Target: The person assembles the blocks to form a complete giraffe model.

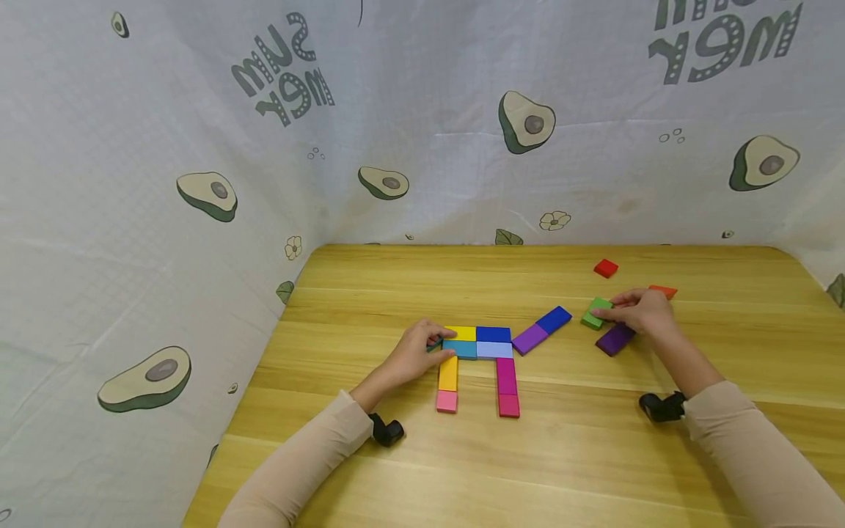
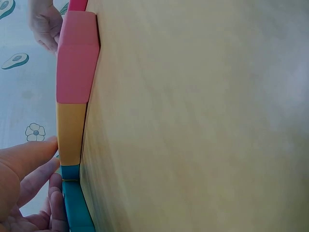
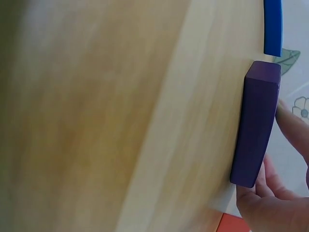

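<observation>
At the left end of a flat figure of coloured blocks is my left hand (image 1: 417,352). Its fingertips lie at the yellow block (image 1: 460,334) and its thumb by the teal block (image 1: 460,350). A dark green block (image 1: 433,345) shows between them, partly covered by the hand. My right hand (image 1: 643,312) pinches a light green block (image 1: 595,311) between thumb and finger, just above a dark purple block (image 1: 615,339). In the right wrist view the purple block (image 2: 77,58) (image 3: 256,125) hides the fingertips.
Purple (image 1: 529,339) and blue (image 1: 554,320) blocks slant up from the figure's right end. Below it stand an orange-yellow and pink (image 1: 447,401) leg and a magenta (image 1: 506,376) leg. Red (image 1: 606,268) and orange (image 1: 663,292) blocks lie farther back. A printed cloth (image 1: 422,147) hangs behind the table.
</observation>
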`<action>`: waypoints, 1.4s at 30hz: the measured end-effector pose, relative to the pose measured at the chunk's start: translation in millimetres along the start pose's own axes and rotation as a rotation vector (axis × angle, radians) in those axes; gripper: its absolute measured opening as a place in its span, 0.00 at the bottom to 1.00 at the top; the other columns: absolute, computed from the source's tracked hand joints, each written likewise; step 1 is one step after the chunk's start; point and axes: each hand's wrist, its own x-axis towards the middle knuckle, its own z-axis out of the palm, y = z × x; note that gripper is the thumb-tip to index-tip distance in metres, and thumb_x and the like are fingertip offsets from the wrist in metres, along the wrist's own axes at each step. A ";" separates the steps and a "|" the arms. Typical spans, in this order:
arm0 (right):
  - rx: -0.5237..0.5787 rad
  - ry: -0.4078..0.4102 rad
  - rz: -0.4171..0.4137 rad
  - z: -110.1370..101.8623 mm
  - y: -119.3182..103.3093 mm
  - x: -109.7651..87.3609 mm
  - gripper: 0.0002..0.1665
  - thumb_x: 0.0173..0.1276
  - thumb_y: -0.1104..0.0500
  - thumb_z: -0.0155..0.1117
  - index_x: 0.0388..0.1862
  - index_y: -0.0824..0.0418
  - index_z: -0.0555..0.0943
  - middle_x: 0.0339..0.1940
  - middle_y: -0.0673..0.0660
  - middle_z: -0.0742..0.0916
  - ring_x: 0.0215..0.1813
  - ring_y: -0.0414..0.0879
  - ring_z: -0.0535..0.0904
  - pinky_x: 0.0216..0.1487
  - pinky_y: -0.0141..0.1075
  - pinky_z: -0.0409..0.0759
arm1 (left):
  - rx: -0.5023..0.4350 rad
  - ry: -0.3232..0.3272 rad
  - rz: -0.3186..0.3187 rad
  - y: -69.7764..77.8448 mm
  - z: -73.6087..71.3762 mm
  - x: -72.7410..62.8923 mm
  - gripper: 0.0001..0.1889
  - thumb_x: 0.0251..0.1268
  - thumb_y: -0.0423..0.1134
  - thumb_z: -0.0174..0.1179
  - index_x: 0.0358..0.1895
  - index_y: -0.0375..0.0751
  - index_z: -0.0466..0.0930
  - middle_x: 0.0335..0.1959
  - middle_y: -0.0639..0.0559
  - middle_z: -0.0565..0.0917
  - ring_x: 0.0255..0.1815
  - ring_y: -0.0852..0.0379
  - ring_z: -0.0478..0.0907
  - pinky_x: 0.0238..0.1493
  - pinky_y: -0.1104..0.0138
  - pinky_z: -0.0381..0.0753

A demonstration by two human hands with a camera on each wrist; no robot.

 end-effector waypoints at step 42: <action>0.091 -0.035 0.015 8.8 -9.2 6.1 0.35 0.64 0.49 0.74 0.57 0.75 0.78 0.31 0.47 0.85 0.37 0.42 0.78 0.33 0.29 0.78 | 0.016 0.002 0.015 -1.6 0.8 0.9 0.17 0.67 0.38 0.67 0.57 0.41 0.84 0.45 0.52 0.78 0.44 0.55 0.72 0.50 0.66 0.75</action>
